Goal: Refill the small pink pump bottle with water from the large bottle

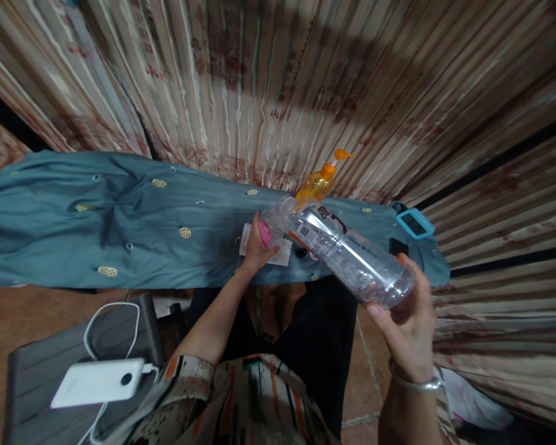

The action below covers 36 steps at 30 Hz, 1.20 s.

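My right hand [410, 321] grips the base end of a large clear plastic bottle [352, 253]. The bottle is tilted, its base toward me on the right and its other end up to the left, with printed text and a barcode on its side. My left hand [256, 247] is closed around a small clear plastic container [278, 213] with a pink part [265, 234]. This container meets or overlaps the upper end of the large bottle; I cannot tell whether they are joined. Just behind them stands an orange pump bottle [315, 183].
A green patterned cloth [143, 228] covers the narrow table. On it are a white paper [282, 252], a black item [399, 247] and a blue-framed digital display [415, 223]. A white power bank [97, 382] with a cable lies on a grey stool [32, 377]. Pleated curtains [241, 80] hang behind.
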### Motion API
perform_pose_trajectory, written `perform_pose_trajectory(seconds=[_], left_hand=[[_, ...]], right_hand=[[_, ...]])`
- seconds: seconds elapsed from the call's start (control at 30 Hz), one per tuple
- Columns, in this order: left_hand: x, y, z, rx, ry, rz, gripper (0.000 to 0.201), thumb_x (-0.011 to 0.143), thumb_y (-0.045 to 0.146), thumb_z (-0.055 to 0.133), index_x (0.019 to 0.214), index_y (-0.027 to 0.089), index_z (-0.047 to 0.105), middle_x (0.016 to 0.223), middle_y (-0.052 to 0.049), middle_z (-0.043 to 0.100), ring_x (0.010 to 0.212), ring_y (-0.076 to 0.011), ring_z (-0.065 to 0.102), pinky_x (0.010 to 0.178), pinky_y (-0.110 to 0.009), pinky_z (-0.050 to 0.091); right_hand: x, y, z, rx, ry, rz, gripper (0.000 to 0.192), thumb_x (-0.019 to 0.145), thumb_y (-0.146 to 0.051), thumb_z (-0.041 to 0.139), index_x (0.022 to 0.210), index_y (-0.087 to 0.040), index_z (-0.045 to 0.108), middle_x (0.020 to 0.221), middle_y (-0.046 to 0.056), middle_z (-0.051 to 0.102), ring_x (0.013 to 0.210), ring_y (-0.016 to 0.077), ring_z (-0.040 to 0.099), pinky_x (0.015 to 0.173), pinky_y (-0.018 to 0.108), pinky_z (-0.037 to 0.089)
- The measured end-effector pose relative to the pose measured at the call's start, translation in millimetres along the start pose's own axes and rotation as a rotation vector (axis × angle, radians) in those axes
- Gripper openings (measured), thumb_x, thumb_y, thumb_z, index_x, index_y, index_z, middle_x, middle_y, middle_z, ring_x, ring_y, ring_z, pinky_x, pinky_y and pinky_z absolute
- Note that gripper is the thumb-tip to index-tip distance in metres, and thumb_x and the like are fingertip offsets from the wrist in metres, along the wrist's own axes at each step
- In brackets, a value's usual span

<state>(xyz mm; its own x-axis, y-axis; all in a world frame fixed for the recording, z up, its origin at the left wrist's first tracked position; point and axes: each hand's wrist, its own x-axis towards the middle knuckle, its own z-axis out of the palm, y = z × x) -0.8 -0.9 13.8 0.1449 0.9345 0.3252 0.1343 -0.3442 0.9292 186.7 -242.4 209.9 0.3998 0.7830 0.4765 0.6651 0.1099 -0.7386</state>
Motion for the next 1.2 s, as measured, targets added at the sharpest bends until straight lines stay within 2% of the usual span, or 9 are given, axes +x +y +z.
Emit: perform_pose_trajectory(seconds=[0.27, 0.43, 0.67, 1.2], left_hand=[[0.5, -0.5, 0.3, -0.017, -0.003, 0.005, 0.126, 0.058, 0.018, 0.093, 0.161, 0.028, 0.022, 0.171, -0.016, 0.035, 0.161, -0.0363, 0.036, 0.136, -0.057, 0.027], [0.6, -0.7, 0.6, 0.005, -0.004, -0.002, 0.128, 0.058, 0.017, 0.093, 0.162, 0.024, 0.020, 0.169, -0.019, 0.037, 0.159, -0.0378, 0.039, 0.135, -0.058, 0.027], [0.2, -1.1, 0.4, -0.004, -0.008, -0.008, 0.128, 0.058, 0.017, 0.093, 0.161, 0.026, 0.020, 0.171, -0.018, 0.034, 0.160, -0.0364, 0.037, 0.136, -0.056, 0.026], [0.1, 2.1, 0.1, 0.003, -0.013, -0.022, 0.129, 0.057, 0.015, 0.093, 0.162, 0.023, 0.018, 0.171, -0.021, 0.034, 0.161, -0.0373, 0.036, 0.136, -0.058, 0.024]], right_hand=[[0.9, -2.8, 0.3, 0.005, 0.013, -0.017, 0.093, 0.075, -0.047, 0.090, 0.156, -0.026, 0.051, 0.148, 0.013, 0.060, 0.130, 0.0331, 0.063, 0.115, 0.054, 0.047], [1.6, -2.7, 0.3, 0.000, 0.012, -0.005, 0.093, 0.075, -0.049, 0.090, 0.156, -0.024, 0.051, 0.149, 0.015, 0.059, 0.129, 0.0328, 0.064, 0.113, 0.053, 0.050], [-0.3, -0.2, -1.5, -0.011, 0.001, 0.025, 0.097, 0.074, -0.053, 0.089, 0.157, -0.024, 0.047, 0.155, 0.016, 0.054, 0.136, 0.0355, 0.059, 0.118, 0.058, 0.044], [0.5, -1.9, 0.1, -0.004, 0.012, 0.011, 0.095, 0.073, -0.053, 0.090, 0.155, -0.025, 0.050, 0.151, 0.015, 0.057, 0.135, 0.0354, 0.060, 0.116, 0.056, 0.047]])
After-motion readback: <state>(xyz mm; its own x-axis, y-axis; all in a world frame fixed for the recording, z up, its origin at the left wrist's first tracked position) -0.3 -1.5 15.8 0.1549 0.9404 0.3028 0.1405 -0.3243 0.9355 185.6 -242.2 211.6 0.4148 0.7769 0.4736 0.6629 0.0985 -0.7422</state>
